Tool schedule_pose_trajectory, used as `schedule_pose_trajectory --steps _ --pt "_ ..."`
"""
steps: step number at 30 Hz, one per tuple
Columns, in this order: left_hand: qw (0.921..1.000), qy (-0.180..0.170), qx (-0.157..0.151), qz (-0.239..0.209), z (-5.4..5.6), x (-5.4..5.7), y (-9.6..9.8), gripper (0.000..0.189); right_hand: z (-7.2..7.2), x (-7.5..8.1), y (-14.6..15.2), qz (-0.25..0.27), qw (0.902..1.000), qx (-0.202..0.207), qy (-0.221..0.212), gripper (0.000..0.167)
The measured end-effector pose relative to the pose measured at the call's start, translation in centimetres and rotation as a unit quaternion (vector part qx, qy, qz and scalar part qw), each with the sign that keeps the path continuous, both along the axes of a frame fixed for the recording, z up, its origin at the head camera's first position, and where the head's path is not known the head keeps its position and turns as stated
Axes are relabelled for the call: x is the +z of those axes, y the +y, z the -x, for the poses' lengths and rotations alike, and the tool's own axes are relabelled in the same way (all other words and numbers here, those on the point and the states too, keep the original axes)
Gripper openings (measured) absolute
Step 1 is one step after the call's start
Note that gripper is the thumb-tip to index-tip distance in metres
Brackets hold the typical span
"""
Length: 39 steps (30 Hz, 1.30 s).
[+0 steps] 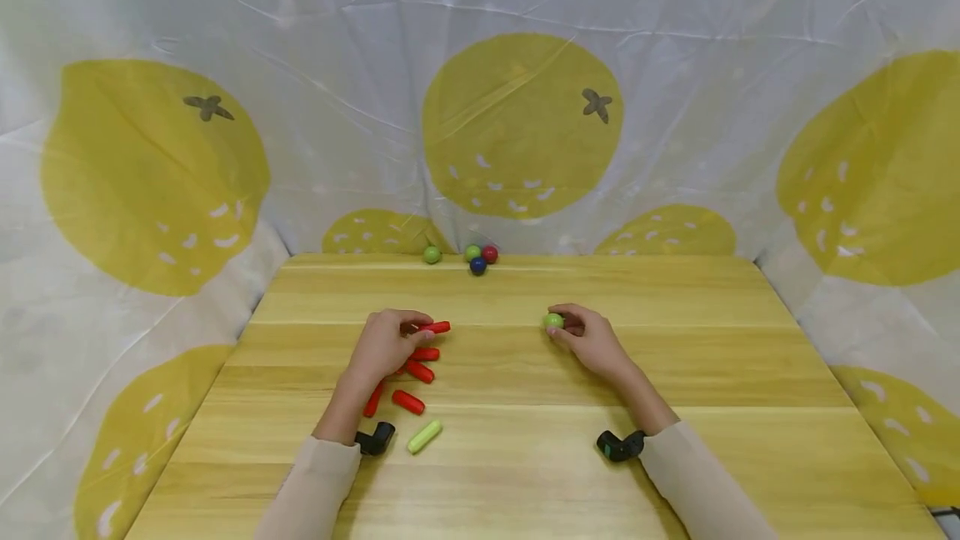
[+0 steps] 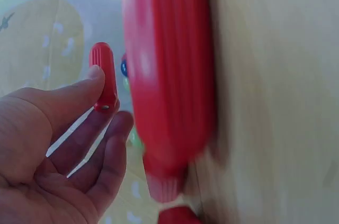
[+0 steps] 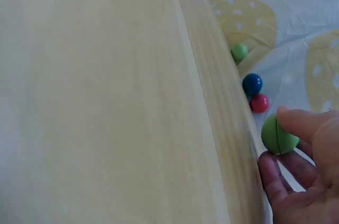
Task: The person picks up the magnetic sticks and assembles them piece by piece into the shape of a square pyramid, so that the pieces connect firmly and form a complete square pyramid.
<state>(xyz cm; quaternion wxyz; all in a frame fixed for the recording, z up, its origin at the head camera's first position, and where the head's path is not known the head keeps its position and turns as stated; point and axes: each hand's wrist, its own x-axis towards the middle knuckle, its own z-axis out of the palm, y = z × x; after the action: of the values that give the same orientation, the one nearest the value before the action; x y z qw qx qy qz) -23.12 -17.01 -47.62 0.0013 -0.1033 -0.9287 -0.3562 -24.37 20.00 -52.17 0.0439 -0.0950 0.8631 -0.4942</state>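
Observation:
My left hand (image 1: pixel 384 346) pinches a small red ribbed handle (image 1: pixel 439 327) between thumb and fingers. The left wrist view shows a small hole in the lower end of this red handle (image 2: pixel 107 83). Several more red handles (image 1: pixel 408 402) lie on the table beneath and beside that hand, partly covered by it. Closer to the front is one yellow-green handle (image 1: pixel 425 437) of similar shape. Over on the right, my right hand (image 1: pixel 597 346) grips a green ball (image 1: pixel 553 320) by thumb and fingertips; a dark line runs round the ball (image 3: pixel 278 136) in the right wrist view.
Along the table's back edge sit a green ball (image 1: pixel 432 255) and, a little to its right, a cluster of another green ball (image 1: pixel 472 252), a red ball (image 1: pixel 490 254) and a blue ball (image 1: pixel 477 266). A lemon-print cloth (image 1: pixel 675 140) hangs behind the wooden table (image 1: pixel 510 473).

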Motion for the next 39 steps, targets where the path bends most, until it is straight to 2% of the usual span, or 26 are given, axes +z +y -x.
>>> schedule_pose_trajectory --steps 6,12,18,26,32,35,39 --pt "0.9974 -0.037 -0.024 -0.058 -0.3 -0.1 2.8 0.02 -1.0 -0.2 -0.5 0.038 0.9992 0.009 0.003 0.045" --pt "0.9978 -0.028 -0.043 -0.043 -0.3 -0.2 5.2 0.018 -1.7 -0.3 -1.8 0.088 0.9958 0.026 0.003 0.044" --pt "0.9967 -0.03 -0.07 -0.029 -0.4 0.2 6.8 0.017 -2.1 0.1 -3.2 0.104 0.993 0.056 0.006 0.045" --pt "0.9942 -0.037 -0.095 -0.034 -0.4 0.3 7.8 0.015 -2.6 0.5 -4.4 0.1 0.9927 0.068 0.002 0.044" --pt "0.9937 -0.03 -0.102 -0.035 -0.4 0.1 8.1 0.014 -2.7 0.6 -4.3 0.09 0.9924 0.083 0.005 0.045" --pt "0.9923 -0.026 -0.115 -0.036 -0.4 -0.1 8.3 0.013 -2.7 0.6 -4.2 0.062 0.9935 0.096 0.006 0.045" --pt "0.9899 -0.027 -0.134 -0.038 -0.5 -0.5 8.6 0.012 -2.8 0.4 -4.0 -0.001 0.9942 0.104 0.027 0.041"
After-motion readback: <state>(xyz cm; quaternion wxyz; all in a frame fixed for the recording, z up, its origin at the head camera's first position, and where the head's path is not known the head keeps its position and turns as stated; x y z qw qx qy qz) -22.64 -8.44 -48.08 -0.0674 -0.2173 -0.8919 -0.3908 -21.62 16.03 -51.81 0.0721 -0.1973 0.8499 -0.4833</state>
